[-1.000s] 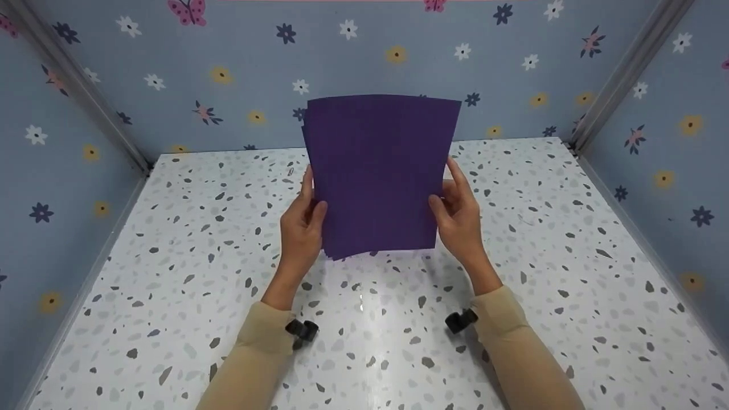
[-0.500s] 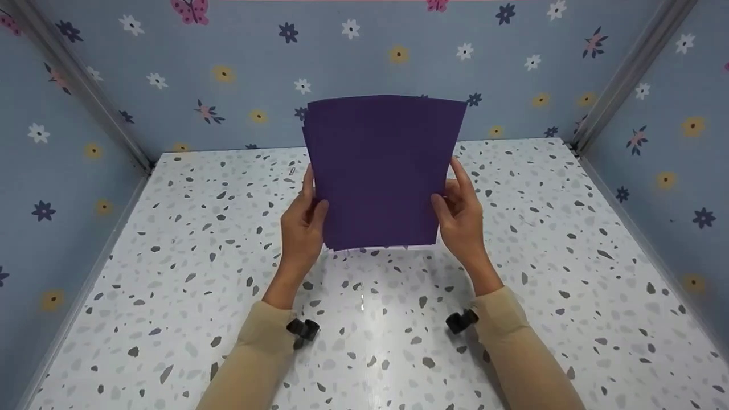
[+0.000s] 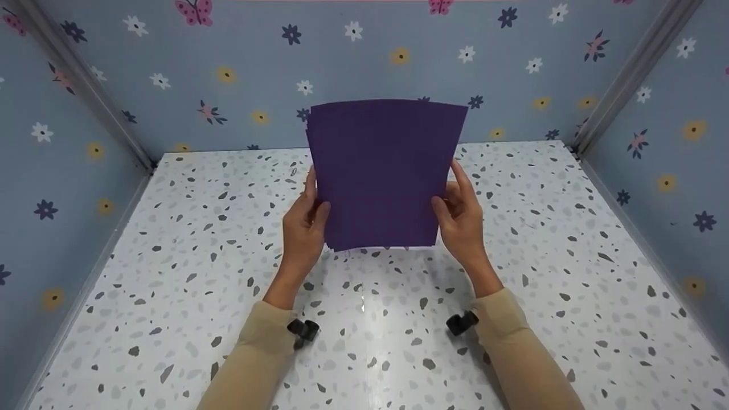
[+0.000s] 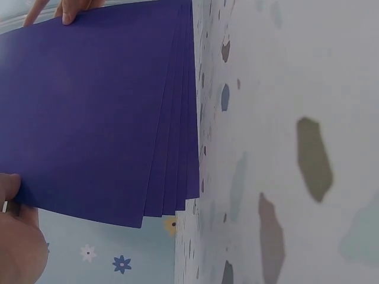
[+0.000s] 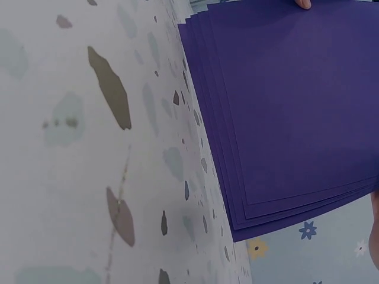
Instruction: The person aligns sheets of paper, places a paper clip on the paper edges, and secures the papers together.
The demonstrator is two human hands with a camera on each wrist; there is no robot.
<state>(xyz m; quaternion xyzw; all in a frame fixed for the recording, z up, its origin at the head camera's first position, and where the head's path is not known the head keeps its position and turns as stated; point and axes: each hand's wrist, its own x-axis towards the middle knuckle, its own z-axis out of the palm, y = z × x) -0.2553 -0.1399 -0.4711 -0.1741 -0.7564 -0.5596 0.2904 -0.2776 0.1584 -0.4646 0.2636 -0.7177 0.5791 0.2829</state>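
Several purple paper sheets (image 3: 384,176) are held upright as a loose stack, slightly bowed, above the table. My left hand (image 3: 303,230) grips the left edge, its thumb on the near face and its fingers behind. On the right edge my right hand (image 3: 462,225) pinches the stack the same way. In the left wrist view the sheets (image 4: 89,112) fan out at their lower edge, with corners staggered. The right wrist view also has the sheets (image 5: 302,106) offset in steps along the bottom and side. Most of the fingers are hidden behind the paper.
A white speckled table (image 3: 188,273) lies beneath the hands. Blue flowered panels stand around it: a back wall (image 3: 250,57), a left wall (image 3: 51,171) and a right wall (image 3: 672,154). Small black devices sit at the left cuff (image 3: 273,324) and right cuff (image 3: 495,307).
The sheets have become more even along the bottom edge, where a lower-left corner stuck out before. The top right corner has shifted a little to the right. Both hands keep their grip.
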